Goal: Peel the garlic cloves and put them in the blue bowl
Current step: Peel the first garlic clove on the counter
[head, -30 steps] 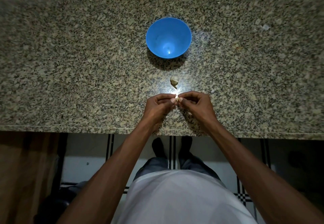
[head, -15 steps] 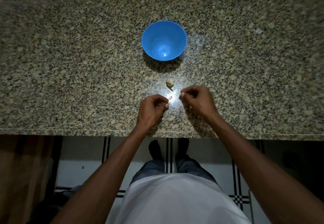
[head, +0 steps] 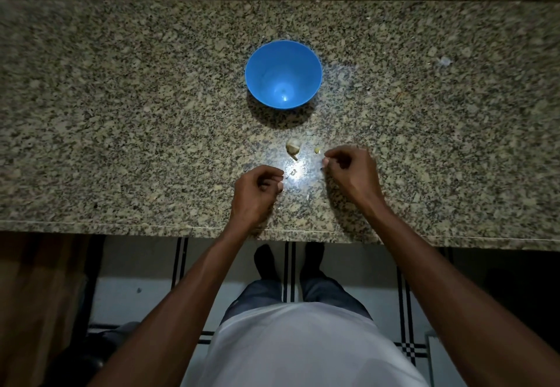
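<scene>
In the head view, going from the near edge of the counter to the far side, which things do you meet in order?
Left hand → right hand → garlic clove → blue bowl.

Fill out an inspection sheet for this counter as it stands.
Surface: speckled granite counter, lit patch near the hands.
Job's things: blue bowl upright, looks empty; garlic piece lying between bowl and hands.
Clutter: small peel bits beside the garlic; pale scrap far right.
Hands: left hand and right hand apart, fingers curled; cannot tell whether they hold anything.
Cables: nothing seen.
Surroundings: tiled floor below, dim light.
</scene>
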Demonstrator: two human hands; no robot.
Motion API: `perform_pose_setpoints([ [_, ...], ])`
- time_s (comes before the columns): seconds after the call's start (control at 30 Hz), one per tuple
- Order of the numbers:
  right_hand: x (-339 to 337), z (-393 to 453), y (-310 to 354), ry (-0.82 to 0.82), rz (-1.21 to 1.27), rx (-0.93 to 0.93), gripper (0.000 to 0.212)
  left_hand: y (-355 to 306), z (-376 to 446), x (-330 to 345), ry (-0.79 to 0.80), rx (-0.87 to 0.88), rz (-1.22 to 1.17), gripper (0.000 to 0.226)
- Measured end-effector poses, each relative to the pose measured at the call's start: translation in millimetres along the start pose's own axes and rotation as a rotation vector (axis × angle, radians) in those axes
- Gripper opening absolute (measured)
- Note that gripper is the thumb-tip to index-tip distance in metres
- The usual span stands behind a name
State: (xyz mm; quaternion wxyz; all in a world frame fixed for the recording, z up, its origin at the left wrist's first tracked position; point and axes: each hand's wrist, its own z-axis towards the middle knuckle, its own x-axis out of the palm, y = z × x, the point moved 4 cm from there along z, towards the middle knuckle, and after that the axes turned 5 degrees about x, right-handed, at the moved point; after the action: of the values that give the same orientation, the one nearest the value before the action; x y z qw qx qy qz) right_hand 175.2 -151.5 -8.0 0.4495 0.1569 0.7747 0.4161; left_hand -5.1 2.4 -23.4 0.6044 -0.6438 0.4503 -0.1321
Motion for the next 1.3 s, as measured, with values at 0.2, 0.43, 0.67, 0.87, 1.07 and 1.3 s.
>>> perform_pose_setpoints([
  [0.2,37,-37,8,0.300,0.244,0.076,0.018,1,-5,-7,-0.035,-0.070,-0.250,0.017],
  [0.43,55,-44,15,0.397,0.464,0.136,0.022,-4,-9,-5,0.009,-0.163,-0.383,0.027],
  [0.67,49,-44,19,0.309,0.422,0.091,0.016,-11,-9,-6,0.045,-0.127,-0.309,0.034],
  [0.87,53,-43,19,0.270,0.345,0.075,0.013,-9,-6,-2,-0.010,-0.159,-0.273,0.038],
  [1.07,55,-43,19,0.244,0.364,0.081,0.012,-7,-5,0,-0.070,-0.193,-0.264,0.037],
  [1.3,61,-44,10,0.215,0.426,0.153,0.010,-3,-1,5,-0.083,-0.219,-0.229,0.035],
])
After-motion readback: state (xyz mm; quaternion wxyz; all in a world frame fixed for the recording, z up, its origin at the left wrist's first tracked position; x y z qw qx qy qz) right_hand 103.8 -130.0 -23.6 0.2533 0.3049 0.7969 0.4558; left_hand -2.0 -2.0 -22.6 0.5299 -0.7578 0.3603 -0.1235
